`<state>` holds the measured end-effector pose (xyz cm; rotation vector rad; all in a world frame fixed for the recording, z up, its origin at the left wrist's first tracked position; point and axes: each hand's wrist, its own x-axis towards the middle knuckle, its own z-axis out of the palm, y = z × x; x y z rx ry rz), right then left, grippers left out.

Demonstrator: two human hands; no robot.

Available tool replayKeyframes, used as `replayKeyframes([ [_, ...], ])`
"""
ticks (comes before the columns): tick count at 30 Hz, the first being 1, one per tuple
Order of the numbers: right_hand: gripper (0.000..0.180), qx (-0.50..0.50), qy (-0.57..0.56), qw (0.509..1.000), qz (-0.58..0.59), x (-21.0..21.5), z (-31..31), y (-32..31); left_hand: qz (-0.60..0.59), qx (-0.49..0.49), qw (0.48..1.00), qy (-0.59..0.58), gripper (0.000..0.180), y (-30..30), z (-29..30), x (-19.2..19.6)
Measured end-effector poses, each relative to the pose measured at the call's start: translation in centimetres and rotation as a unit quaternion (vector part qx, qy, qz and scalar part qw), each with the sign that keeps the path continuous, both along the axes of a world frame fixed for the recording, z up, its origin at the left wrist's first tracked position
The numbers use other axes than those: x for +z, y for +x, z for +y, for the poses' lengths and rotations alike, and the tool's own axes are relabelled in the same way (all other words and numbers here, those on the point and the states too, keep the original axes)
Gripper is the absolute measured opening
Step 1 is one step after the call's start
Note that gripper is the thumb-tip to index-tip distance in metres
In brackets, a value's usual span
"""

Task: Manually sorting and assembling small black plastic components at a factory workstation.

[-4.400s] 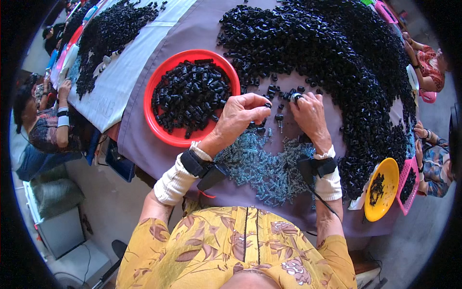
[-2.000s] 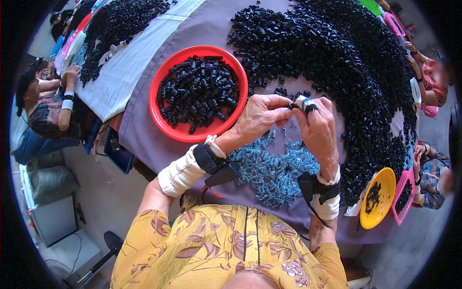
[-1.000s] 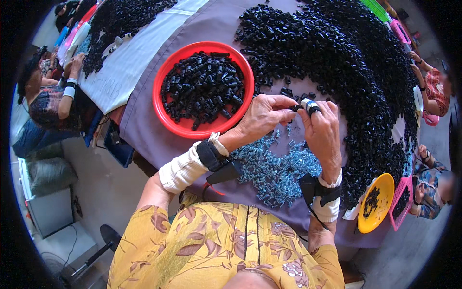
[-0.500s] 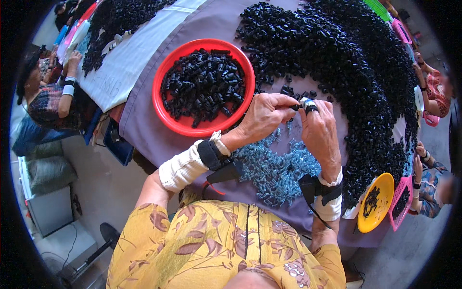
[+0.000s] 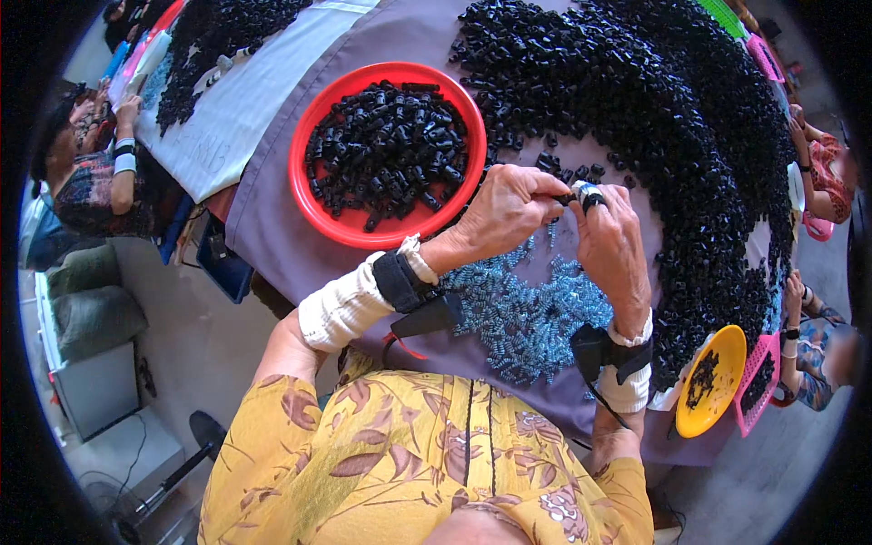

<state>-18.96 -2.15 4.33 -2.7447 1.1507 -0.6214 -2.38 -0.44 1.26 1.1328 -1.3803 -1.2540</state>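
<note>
My left hand [image 5: 509, 209] and my right hand [image 5: 614, 238] meet over the middle of the purple cloth. Their fingertips pinch a small black plastic piece [image 5: 565, 199] between them, mostly covered by the fingers. White and black bands circle one right finger. Below the hands lies a loose spread of small bluish metal springs [image 5: 531, 318]. Left of my hands, a round red tray [image 5: 298, 159] holds many short black plastic pieces [image 5: 386, 150]. Beyond and to the right spreads a large heap of similar black pieces [image 5: 627, 91]. Both wrists wear white cuffs and black straps.
A yellow plate [image 5: 722, 391] and a pink basket [image 5: 756, 400] with black bits are at the right edge. Other people sit at the right and at a white-covered table [image 5: 213, 127] on the left. A stand fan pole [image 5: 182, 472] rises at lower left.
My hands stay pinched together at almost the same place, with the fingers slightly shifted. The view has moved a little; the tray, heap and springs look otherwise the same.
</note>
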Motion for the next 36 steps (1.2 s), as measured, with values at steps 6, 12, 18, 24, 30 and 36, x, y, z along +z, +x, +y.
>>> replayKeyframes([
  [6, 0.012, -0.017, 0.017, 0.999, -0.040, -0.6, 0.2, 0.4, -0.048, 0.032, 0.996, -0.075, 0.019, -0.1, 0.0, -0.2],
  [12, 0.005, -0.014, 0.031, 0.998, -0.057, -1.0, -0.1, 0.4, -0.092, 0.043, 0.988, -0.113, 0.020, -0.2, -0.1, -0.9],
  [18, 0.007, -0.024, 0.004, 0.999, -0.030, -1.1, 0.1, 0.5, -0.038, 0.018, 0.999, -0.004, 0.018, 0.1, -0.2, -0.8],
  [24, 0.018, -0.030, -0.030, 0.999, 0.018, -0.2, 0.1, 0.4, 0.097, -0.035, 0.988, 0.118, 0.020, 0.4, -0.5, -0.3],
  [30, 0.026, -0.075, -0.051, 0.996, -0.018, -0.7, -0.2, 0.5, 0.235, -0.036, 0.956, 0.174, 0.023, -0.5, -0.7, -0.9],
  [36, 0.023, -0.056, -0.074, 0.992, -0.082, -1.2, -0.6, -0.3, 0.215, -0.087, 0.949, 0.213, 0.024, -0.4, -0.5, -0.4],
])
